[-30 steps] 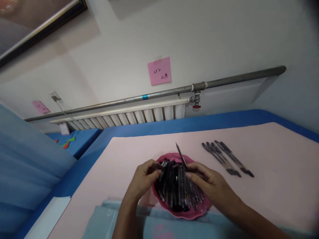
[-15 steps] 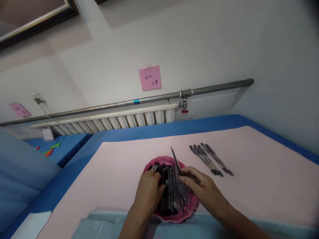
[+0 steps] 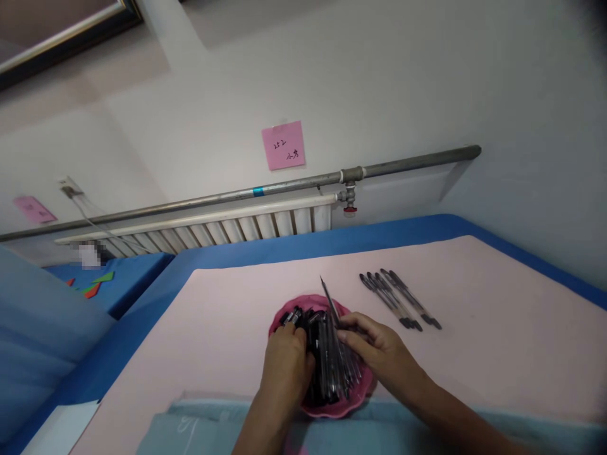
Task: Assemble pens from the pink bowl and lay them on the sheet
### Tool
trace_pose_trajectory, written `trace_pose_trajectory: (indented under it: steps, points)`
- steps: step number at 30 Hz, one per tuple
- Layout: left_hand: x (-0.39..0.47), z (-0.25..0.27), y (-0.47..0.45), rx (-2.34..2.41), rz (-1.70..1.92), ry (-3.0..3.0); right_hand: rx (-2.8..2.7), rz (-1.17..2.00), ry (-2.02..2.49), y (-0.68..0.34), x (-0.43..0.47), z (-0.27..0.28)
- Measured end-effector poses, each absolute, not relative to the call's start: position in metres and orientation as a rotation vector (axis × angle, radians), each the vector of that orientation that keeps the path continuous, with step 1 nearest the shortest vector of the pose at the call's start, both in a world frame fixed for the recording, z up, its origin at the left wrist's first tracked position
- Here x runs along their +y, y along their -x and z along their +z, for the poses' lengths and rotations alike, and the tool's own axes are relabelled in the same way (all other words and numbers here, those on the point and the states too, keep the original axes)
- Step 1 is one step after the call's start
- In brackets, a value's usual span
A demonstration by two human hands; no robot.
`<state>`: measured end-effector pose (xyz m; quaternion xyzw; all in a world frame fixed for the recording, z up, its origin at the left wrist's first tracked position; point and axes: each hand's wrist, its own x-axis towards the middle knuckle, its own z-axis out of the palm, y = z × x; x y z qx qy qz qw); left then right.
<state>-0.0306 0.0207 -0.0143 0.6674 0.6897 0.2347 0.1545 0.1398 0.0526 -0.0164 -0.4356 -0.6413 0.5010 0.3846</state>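
Observation:
A pink scalloped bowl (image 3: 340,411) holds many clear pen barrels (image 3: 327,363) and, at its left side, small black pieces that look like pen caps (image 3: 294,314). My left hand (image 3: 286,360) reaches over the bowl's left side, its fingers curled down among the black pieces; whatever lies under the fingertips is hidden. Between thumb and fingers, my right hand (image 3: 379,344) pinches an uncapped pen (image 3: 329,300) above the bowl's right side, its thin point facing up and away. Several capped pens (image 3: 391,300) lie side by side on the pink table cover, to the right beyond the bowl.
The pink cover (image 3: 227,328) lies on a blue table (image 3: 313,240) against the wall. A light-blue cloth (image 3: 199,426) runs along the near edge. White paper (image 3: 61,430) is at lower left. Behind stand a white radiator (image 3: 237,229) and a metal pipe (image 3: 417,161).
The view has shifted slightly. Both hands stay at the bowl in nearly the same pose, and the uncapped pen remains in my right hand.

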Motion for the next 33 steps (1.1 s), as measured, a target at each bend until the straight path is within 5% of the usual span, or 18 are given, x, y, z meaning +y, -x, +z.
trace_pose_trajectory:
  steps: [10,33]
  points:
    - [0.034,-0.002,0.060,1.119,1.519,-0.544,-2.032,1.043,1.036,-0.136,0.048,-0.023]
    - [0.033,-0.001,0.060,0.988,1.533,-0.543,-2.182,0.969,1.043,-0.135,0.046,-0.023]
